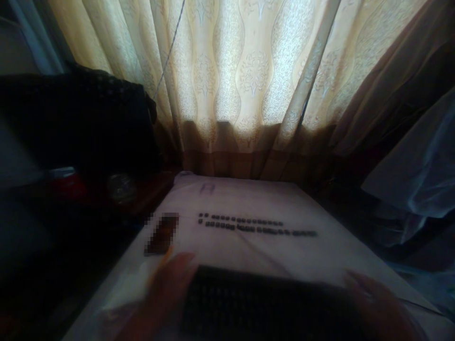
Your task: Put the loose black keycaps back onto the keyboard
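Observation:
A black keyboard (pixel 249 303) stretches across the bottom of the head view, dark and blurred. At its left end is my left hand (pixel 165 286), thumb along the edge, closed on it. My right hand (pixel 380 303) grips the opposite end; its fingers are partly hidden and smeared. Beyond the keyboard, several small black keycaps (pixel 245 228) lie in two rows on the white cloth (pixel 249 199). Just past my left hand is a thin yellow-orange object (pixel 165 255), its kind unclear. Near it lies a pixelated dark brown rectangular thing (pixel 162 234).
A patterned yellow curtain (pixel 249 71) hangs behind the cloth-covered surface. On the left are a large black covered object (pixel 78 118), a red item (pixel 67 182) and a clear jar-like container (pixel 121 187). Pale fabric (pixel 415 166) hangs at right.

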A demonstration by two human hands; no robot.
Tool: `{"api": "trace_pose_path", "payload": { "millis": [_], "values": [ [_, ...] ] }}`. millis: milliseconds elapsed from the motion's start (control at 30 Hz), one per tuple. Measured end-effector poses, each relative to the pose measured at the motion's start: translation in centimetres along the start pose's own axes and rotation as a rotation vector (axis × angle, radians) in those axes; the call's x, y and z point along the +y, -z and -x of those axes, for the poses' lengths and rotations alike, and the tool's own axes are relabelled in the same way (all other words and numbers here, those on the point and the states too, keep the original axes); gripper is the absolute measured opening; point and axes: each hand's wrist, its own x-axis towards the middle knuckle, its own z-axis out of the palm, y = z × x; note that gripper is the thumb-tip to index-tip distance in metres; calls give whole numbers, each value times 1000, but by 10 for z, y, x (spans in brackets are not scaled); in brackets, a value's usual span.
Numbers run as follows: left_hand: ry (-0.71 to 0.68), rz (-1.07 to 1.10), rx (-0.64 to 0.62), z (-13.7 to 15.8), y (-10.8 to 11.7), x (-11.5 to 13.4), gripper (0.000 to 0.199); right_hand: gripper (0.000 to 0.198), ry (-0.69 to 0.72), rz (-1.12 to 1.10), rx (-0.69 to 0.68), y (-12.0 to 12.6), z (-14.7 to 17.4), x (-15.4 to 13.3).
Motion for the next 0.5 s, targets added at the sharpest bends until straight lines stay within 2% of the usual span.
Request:
{"api": "trace_pose_path", "payload": {
  "millis": [133, 233, 333, 500],
  "values": [
    [63, -53, -27, -52, 2, -27, 26, 52, 61, -163, -58, -6, -10, -79],
    [81, -76, -78, -85, -4, -38, 20, 50, 99, -286, -53, -4, -20, -123],
    [109, -87, -120, -111, -12, -42, 32, 44, 103, -368, -42, 1, -26, -142],
    [167, -128, -150, -143, -26, -44, 34, 41, 105, -431, -113, 1, -31, -145]
  ]
}}
